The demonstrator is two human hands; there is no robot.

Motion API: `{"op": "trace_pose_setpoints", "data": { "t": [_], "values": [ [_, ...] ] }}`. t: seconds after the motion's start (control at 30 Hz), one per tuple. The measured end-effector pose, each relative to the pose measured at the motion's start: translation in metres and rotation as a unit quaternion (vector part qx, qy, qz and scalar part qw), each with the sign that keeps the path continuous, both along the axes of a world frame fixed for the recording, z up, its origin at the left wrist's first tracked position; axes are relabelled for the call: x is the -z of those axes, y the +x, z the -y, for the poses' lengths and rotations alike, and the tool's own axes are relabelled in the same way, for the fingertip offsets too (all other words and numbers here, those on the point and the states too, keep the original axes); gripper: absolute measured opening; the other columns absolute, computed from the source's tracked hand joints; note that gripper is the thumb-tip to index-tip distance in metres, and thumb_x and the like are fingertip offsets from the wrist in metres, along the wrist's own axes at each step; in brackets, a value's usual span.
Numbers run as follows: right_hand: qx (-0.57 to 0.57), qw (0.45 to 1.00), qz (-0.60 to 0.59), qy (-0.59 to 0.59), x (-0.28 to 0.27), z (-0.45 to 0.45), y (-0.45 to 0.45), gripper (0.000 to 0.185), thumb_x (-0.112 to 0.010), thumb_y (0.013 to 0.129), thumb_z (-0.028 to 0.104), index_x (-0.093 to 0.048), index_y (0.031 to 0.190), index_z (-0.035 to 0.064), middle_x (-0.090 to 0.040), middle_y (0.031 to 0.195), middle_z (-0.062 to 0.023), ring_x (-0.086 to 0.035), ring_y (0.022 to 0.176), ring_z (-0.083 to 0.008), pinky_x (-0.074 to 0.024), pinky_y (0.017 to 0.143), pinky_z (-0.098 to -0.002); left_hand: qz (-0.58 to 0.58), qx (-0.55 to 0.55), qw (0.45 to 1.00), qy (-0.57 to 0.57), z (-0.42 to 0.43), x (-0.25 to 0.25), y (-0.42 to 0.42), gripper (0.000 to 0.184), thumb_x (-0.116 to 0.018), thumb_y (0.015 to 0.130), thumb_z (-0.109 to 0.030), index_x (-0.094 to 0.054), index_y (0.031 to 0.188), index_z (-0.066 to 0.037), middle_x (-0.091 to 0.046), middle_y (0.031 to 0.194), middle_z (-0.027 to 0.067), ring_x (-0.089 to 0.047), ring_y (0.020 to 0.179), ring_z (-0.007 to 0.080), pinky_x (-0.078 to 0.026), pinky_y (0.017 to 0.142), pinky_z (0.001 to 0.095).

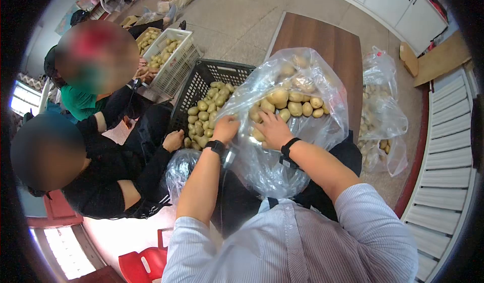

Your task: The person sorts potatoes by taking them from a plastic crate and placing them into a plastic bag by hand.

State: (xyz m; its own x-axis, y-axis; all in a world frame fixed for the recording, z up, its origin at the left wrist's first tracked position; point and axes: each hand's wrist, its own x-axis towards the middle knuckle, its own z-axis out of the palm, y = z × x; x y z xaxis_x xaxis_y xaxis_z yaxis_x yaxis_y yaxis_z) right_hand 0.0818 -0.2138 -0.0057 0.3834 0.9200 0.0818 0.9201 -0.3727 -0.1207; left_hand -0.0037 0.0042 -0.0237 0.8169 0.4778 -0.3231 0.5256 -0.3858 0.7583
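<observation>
A large clear plastic bag [322, 127] with several potatoes [297, 106] in it lies across my lap and the table's near end. At the bag's left edge, my left hand [227, 128] is closed with the plastic film bunched by its fingers. My right hand [275, 131] reaches into the bag mouth, its fingers spread and touching the potatoes. One potato [258, 135] shows between its thumb and fingers. Just left of the bag stands a black plastic crate [189, 84] holding many potatoes [212, 104].
A brown table [315, 33] extends ahead. A co-worker's hand [173, 140] rests at the black crate's near edge. Further off, another person sits by a white crate [189, 56] of potatoes. More bagged potatoes [375, 101] stand on the right, a red chair [146, 265] behind left.
</observation>
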Motion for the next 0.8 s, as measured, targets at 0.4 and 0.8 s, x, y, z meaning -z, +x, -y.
{"op": "trace_pose_setpoints", "data": {
  "t": [0.4, 0.8],
  "values": [
    [0.035, 0.998, -0.048, 0.019, -0.010, 0.017, -0.038, 0.057, -0.078, 0.063, 0.013, -0.060, 0.117, 0.0096, -0.035, 0.146, -0.0130, -0.028, 0.134, -0.0447, -0.0291, 0.108, -0.0534, 0.014, -0.020, 0.994, 0.106, 0.032, -0.038, -0.022, 0.035, -0.059, 0.079, -0.030, -0.068, 0.099, -0.003, -0.067, 0.098, 0.0201, -0.064, 0.090, 0.0341, -0.050, 0.081, 0.0419],
    [0.033, 0.999, 0.022, 0.023, 0.005, 0.014, -0.040, 0.033, -0.064, 0.076, 0.009, -0.059, 0.108, 0.0050, -0.039, 0.144, -0.0076, -0.031, 0.133, -0.0450, -0.0310, 0.106, -0.0549, 0.083, 0.018, 0.995, 0.044, 0.059, -0.032, -0.021, 0.031, -0.062, 0.077, -0.026, -0.066, 0.091, 0.001, -0.067, 0.087, 0.0209, -0.064, 0.085, 0.0370, -0.050, 0.077, 0.0422]
  ]
}}
